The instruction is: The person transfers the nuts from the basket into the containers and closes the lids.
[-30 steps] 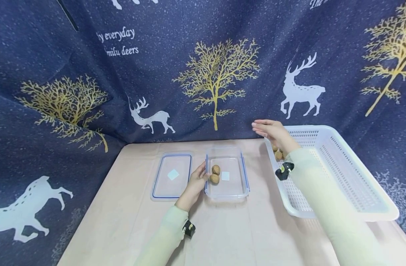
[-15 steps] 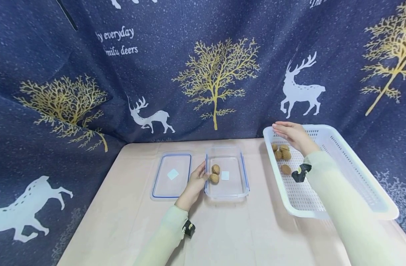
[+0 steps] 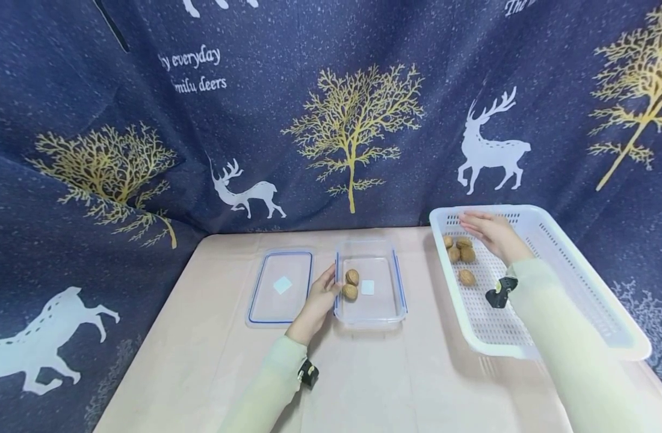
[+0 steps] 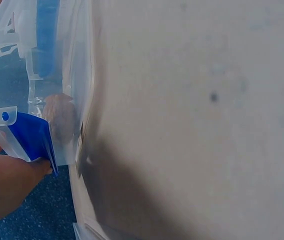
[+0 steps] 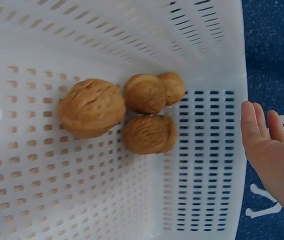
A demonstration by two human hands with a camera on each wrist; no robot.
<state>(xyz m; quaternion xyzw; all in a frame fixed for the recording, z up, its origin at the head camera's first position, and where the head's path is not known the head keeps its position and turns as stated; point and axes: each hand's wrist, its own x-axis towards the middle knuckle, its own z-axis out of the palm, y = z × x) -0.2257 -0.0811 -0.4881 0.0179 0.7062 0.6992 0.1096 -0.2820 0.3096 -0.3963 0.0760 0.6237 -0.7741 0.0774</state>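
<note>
My left hand (image 3: 319, 302) grips the left side of a clear plastic food container (image 3: 384, 304). In the left wrist view the thumb (image 4: 12, 180) pinches its blue latch flap (image 4: 32, 137). Inside lie two walnuts, one (image 3: 352, 276) just behind the other (image 3: 349, 292), near that wall. Over the far left part of a white slotted basket (image 3: 463, 325), my right hand (image 3: 493, 233) is held with straight fingers and no walnut in it. Several walnuts (image 3: 467, 255) cluster along the basket's left wall, with a single walnut (image 5: 92, 108) apart from them.
A clear lid (image 3: 282, 308) with a blue seal lies flat left of the container. Behind the table (image 3: 363, 379) hangs a dark blue cloth (image 3: 309, 198) printed with deer and trees. The basket's raised rim stands along the right side.
My right hand has moved right and slightly toward me over the basket, uncovering the walnuts there. The left hand, container and its two walnuts have stayed in place.
</note>
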